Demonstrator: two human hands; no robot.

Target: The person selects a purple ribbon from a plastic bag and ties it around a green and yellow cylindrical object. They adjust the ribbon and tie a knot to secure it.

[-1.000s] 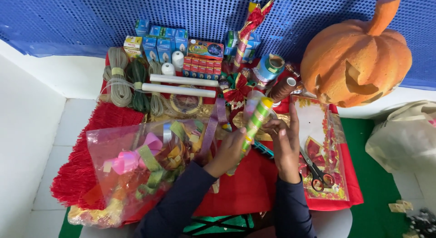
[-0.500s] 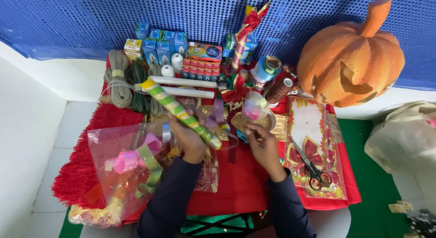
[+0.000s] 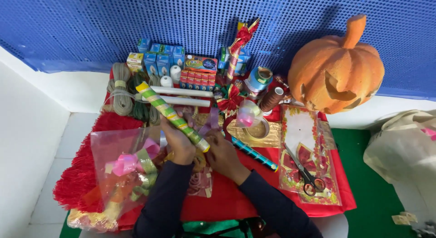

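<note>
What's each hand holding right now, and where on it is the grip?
The left hand holds the green striped roll, grip near its lower end. The right hand rests beside that end; whether it holds anything cannot be told.

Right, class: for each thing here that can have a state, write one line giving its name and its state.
Striped roll: held tilted in the left hand.
Right hand: resting low on the red cloth, holding nothing I can make out.
Scissors: lying closed.
Clear bag: lying flat, ribbons inside.
Pumpkin: upright.
</note>
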